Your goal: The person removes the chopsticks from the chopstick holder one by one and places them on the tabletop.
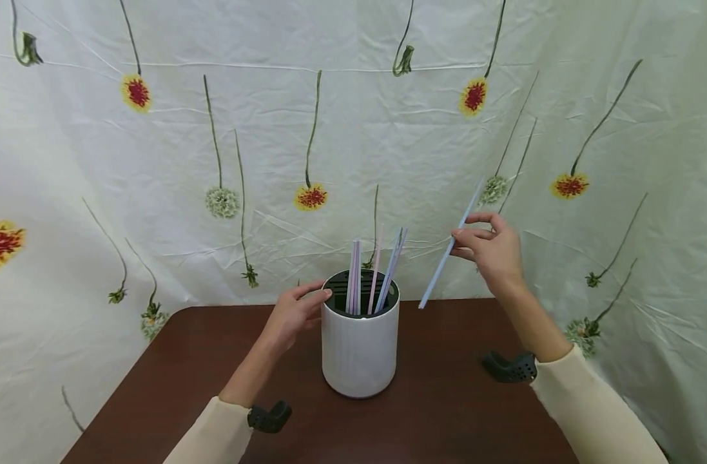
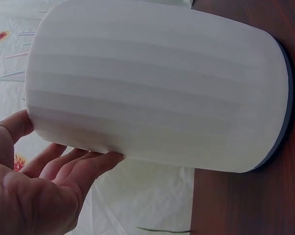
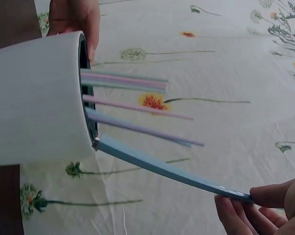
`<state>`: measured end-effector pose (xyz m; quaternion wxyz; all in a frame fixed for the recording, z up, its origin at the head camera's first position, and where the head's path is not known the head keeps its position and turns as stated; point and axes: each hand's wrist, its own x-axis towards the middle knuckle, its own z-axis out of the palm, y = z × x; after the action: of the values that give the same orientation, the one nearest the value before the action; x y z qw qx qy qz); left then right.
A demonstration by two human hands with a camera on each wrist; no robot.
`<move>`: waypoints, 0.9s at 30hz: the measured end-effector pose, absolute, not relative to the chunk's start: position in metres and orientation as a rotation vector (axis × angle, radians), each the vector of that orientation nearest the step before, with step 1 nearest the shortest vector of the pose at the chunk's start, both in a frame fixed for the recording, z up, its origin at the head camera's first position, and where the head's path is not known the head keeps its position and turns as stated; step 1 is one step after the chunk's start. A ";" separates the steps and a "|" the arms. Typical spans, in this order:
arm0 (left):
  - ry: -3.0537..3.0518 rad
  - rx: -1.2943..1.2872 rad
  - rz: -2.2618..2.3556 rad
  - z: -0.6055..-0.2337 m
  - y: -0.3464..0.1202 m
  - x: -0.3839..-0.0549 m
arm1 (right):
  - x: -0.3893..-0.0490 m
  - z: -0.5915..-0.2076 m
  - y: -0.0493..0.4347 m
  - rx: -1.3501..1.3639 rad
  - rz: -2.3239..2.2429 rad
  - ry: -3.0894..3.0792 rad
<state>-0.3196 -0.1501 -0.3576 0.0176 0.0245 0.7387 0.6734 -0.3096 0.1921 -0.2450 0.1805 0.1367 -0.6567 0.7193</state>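
Note:
A white cylindrical holder [image 1: 359, 354] with a black slotted insert [image 1: 337, 283] stands upright on the table. Several pastel straws [image 1: 353, 277] stick up from it in green, pink, purple and blue. At its left side, my left hand [image 1: 298, 312] rests its thumb at the top rim, with relaxed fingers [image 2: 101, 164] against the outer wall. Up and to the right, my right hand [image 1: 492, 251] pinches a light blue straw [image 1: 446, 254] between thumb and fingers. This straw slants, its lower end to the right of the holder in the head view.
The dark brown table [image 1: 446, 399] has its back edge just behind the holder. A pale cloth [image 1: 359, 129] printed with flowers hangs behind and around the table. Black bands with cameras [image 1: 510, 367] sit at both wrists, by the cream sleeves [image 1: 597, 406].

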 end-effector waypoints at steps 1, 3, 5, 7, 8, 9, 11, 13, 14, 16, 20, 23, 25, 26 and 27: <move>2.297 0.076 2.089 -0.358 -0.151 -0.320 | -0.308 -0.247 0.200 0.367 2.010 -1.884; 2.302 0.080 2.085 -0.358 -0.152 -0.320 | -0.306 -0.253 0.215 0.320 1.943 -1.965; 2.301 0.084 2.084 -0.359 -0.152 -0.320 | -0.304 -0.261 0.230 0.274 1.825 -2.069; 2.302 0.086 2.083 -0.360 -0.153 -0.321 | -0.300 -0.270 0.246 0.211 1.689 -2.187; 2.306 0.084 2.079 -0.360 -0.153 -0.321 | -0.299 -0.275 0.253 0.186 1.634 -2.231; 2.309 0.085 2.075 -0.361 -0.153 -0.321 | -0.297 -0.280 0.261 0.158 1.580 -2.273; 2.312 0.074 2.073 -0.362 -0.153 -0.322 | -0.295 -0.292 0.276 0.101 1.465 -2.365; 2.313 0.067 2.073 -0.362 -0.152 -0.324 | -0.293 -0.304 0.292 0.054 1.376 -2.448; 2.316 0.068 2.071 -0.362 -0.152 -0.325 | -0.292 -0.311 0.300 0.033 1.340 -2.485; 2.311 0.061 2.077 -0.362 -0.152 -0.326 | -0.290 -0.325 0.316 -0.009 1.274 -2.568; 2.316 0.083 2.076 -0.360 -0.152 -0.325 | -0.288 -0.354 0.349 -0.106 1.172 -2.687; 2.315 0.094 2.075 -0.359 -0.153 -0.324 | -0.289 -0.375 0.369 -0.173 1.110 -2.729; 2.313 0.103 2.073 -0.359 -0.153 -0.323 | -0.290 -0.388 0.379 -0.197 1.087 -2.747; 2.308 0.099 2.077 -0.359 -0.153 -0.322 | -0.290 -0.394 0.384 -0.202 1.079 -2.752; 2.306 0.097 2.080 -0.359 -0.153 -0.322 | -0.291 -0.400 0.389 -0.207 1.066 -2.756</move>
<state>-0.3221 -0.1527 -0.3585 0.0172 0.0312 0.7421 0.6693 -0.2908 0.3890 -0.4003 0.0895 -0.0697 -0.9267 0.3583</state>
